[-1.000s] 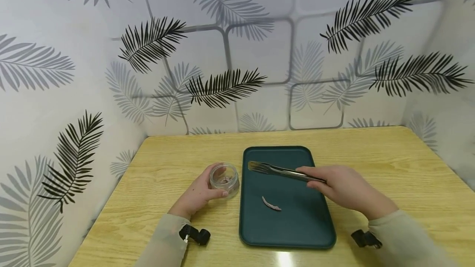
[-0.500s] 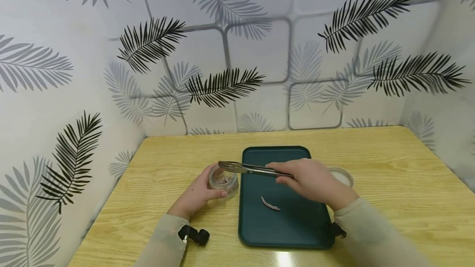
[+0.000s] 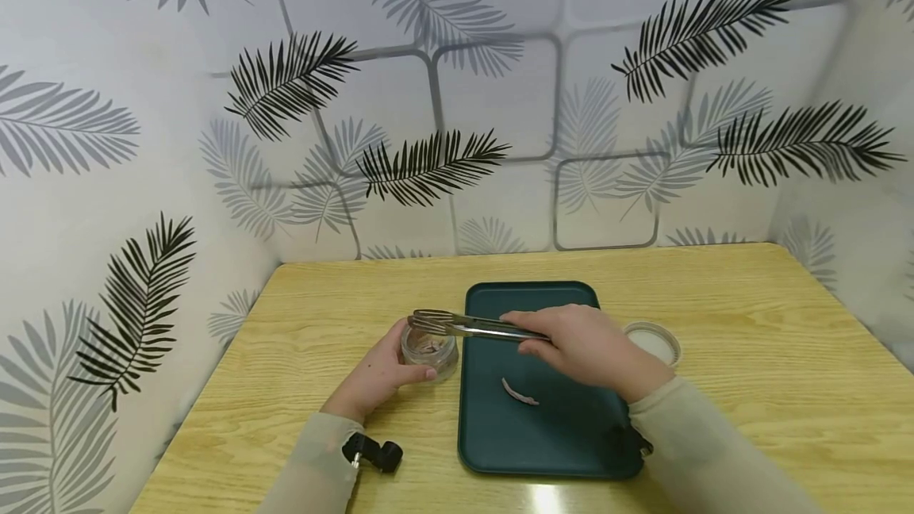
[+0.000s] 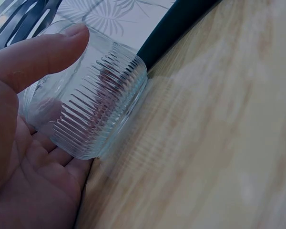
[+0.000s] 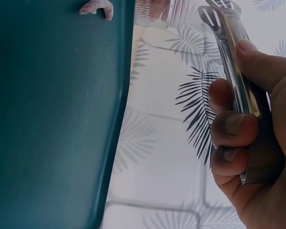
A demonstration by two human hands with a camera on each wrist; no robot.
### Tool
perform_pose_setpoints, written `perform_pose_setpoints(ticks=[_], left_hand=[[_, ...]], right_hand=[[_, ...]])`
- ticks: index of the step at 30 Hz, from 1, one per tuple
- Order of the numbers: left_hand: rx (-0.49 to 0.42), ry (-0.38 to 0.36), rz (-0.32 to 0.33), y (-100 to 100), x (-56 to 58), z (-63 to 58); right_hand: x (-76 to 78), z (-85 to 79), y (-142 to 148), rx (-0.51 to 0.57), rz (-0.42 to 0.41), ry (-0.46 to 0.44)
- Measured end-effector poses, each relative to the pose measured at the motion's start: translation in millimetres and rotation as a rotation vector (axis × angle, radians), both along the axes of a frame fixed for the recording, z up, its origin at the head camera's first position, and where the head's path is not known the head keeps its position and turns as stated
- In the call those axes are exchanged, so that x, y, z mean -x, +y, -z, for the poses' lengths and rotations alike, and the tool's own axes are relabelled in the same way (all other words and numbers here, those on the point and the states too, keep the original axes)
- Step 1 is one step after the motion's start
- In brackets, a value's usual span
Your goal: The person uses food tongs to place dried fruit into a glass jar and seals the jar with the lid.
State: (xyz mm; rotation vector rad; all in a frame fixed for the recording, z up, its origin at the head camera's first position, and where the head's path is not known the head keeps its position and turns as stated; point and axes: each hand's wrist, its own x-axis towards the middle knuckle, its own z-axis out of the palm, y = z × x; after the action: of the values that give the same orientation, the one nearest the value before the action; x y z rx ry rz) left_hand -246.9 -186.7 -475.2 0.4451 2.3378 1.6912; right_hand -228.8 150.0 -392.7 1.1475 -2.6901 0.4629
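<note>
My left hand [image 3: 378, 375] holds a small clear glass jar [image 3: 444, 359] on the table, thumb along its near side. Ribbed glass shows in the left wrist view, with reddish pieces [image 4: 105, 88] behind it. My right hand [image 3: 589, 347] grips slotted metal tongs [image 3: 496, 329], fingers wrapped round the handle in the right wrist view. Their slotted ends [image 3: 432, 322] overlap the back of the jar's mouth in the head view, and nothing shows between them. A thin, curved pinkish strip [image 3: 520, 393] lies on the dark green tray [image 3: 543, 446].
Right of the tray, partly behind my right hand, a round pale lid [image 3: 655, 342] lies on the wooden table [image 3: 771, 324]. The leaf-patterned wall [image 3: 500, 205] rises at the table's back edge.
My right hand has carried the tongs left, from above the tray to the jar's mouth, uncovering the lid at right. The left hand, jar and pinkish strip have stayed put.
</note>
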Motion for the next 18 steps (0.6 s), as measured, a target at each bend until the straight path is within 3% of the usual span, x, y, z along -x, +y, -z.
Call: perform_pose_setpoints(ticks=[6, 11, 18], left_hand=[[0.024, 0.004, -0.024, 0, 0.5, 0.8], [0.019, 0.024, -0.003, 0, 1.2, 0.4], [-0.003, 0.012, 0.026, -1, 3.1, 1.1]], right_hand=[[-1.5, 0.7, 8, 0.015, -0.001, -0.023], [-3.3, 3.5, 17, 0.015, -0.003, -0.033], [-9.8, 7.2, 38, -0.034, 0.065, -0.057]])
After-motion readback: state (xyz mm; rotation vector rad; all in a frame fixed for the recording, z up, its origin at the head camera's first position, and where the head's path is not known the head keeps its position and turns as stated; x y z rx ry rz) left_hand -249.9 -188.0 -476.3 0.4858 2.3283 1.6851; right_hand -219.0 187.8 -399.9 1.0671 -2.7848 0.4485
